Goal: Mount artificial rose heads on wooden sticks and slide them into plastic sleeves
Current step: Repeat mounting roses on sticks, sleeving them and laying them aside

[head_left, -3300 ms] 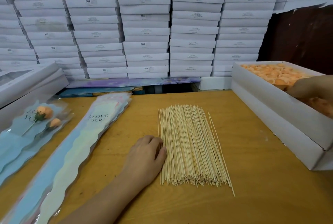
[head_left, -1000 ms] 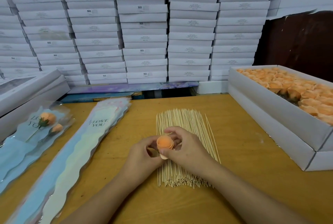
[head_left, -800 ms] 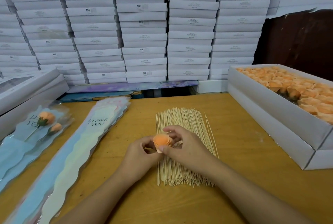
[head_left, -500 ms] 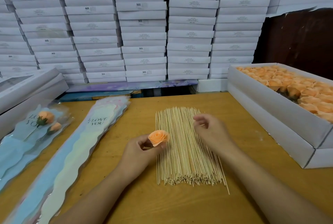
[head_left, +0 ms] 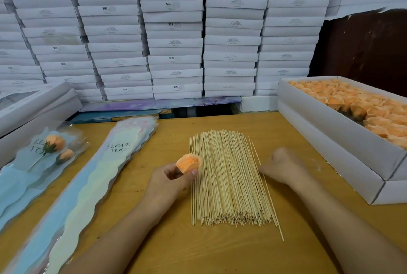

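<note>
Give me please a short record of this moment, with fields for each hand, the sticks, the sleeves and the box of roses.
left hand: left hand grips a rose head just left of the sticks
right hand: right hand at the pile's right edge, fingers on the stray sticks there; a pinch cannot be told
sticks: sticks lie flat in a pile on the table
sleeves: empty sleeves stacked at left
finished: two sleeved roses at far left
box: open box of rose heads at right
</note>
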Motion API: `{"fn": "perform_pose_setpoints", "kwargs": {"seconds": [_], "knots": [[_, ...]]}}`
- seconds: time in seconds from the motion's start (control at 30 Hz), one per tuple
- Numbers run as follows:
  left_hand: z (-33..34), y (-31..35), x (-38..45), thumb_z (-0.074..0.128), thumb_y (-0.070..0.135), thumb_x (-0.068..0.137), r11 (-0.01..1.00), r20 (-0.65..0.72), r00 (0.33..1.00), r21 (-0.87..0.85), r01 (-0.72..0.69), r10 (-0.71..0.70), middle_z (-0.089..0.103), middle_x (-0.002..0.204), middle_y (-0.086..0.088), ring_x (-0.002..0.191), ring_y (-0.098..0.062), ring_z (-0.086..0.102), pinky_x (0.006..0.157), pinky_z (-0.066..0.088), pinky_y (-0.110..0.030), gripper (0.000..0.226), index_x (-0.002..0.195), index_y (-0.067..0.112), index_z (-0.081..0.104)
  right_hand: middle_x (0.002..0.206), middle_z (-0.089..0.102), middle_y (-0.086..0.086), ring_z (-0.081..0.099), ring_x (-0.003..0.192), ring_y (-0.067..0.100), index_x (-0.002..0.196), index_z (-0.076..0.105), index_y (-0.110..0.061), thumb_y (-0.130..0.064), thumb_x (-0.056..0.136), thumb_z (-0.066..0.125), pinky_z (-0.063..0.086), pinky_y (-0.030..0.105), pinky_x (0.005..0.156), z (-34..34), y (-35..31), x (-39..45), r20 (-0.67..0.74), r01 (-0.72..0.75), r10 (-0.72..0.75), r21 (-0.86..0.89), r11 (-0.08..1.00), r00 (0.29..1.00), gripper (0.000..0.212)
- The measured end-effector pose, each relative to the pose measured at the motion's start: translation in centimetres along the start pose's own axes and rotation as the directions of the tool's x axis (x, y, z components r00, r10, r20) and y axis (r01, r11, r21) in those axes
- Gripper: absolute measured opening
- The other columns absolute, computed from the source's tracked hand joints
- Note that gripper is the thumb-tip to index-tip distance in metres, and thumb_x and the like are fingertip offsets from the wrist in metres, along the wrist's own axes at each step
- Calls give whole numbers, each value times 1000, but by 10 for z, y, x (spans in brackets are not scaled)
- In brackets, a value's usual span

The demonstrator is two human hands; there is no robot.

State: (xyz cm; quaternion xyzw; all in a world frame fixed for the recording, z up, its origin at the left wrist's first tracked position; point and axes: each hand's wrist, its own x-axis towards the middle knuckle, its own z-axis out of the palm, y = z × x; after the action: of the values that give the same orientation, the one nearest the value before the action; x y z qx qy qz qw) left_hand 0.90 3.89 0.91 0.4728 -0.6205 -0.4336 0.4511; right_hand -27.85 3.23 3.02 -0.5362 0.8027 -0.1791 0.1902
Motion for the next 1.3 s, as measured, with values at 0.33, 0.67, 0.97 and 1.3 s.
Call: {"fn": "perform_pose_setpoints", "kwargs": {"seconds": [0.33,0.67,0.97,1.3], "knots": [[0,1,-1,78,32,86,1000,-8,1000,-24,14,-14,71,76,-2,67,-3,58,59,46,-11,2,85,34,78,57,57,-3,56,51,16,65,58,-15,-27,77,71,38,21,46,-3,-11,0,1,12,-12,-165,986,1000,21],[-1,3,0,79,34,83,992,-23,996,-96,82,-84,69,72,7,65,-1,62,57,48,-12,5,84,38,77,60,62,-3,57,53,13,69,63,-14,-38,80,73,35,24,45,-14,-12,-9,-3,-33,33,-145,989,999,28],[-10,6,13,84,26,68,813,72,965,-524,253,-253,76,111,-10,96,-18,75,74,60,-29,39,103,11,77,96,71,4,67,94,21,97,72,-10,-2,91,59,56,42,89,-21,-13,-16,-18,127,-126,178,976,992,17],[-23,13,28,69,11,79,595,88,946,-759,266,-311,75,102,-19,87,-21,76,68,63,-27,40,116,-4,62,72,75,-9,71,72,5,78,67,-37,-13,92,70,58,38,87,-11,-28,-37,82,351,-397,328,877,914,28]]}}
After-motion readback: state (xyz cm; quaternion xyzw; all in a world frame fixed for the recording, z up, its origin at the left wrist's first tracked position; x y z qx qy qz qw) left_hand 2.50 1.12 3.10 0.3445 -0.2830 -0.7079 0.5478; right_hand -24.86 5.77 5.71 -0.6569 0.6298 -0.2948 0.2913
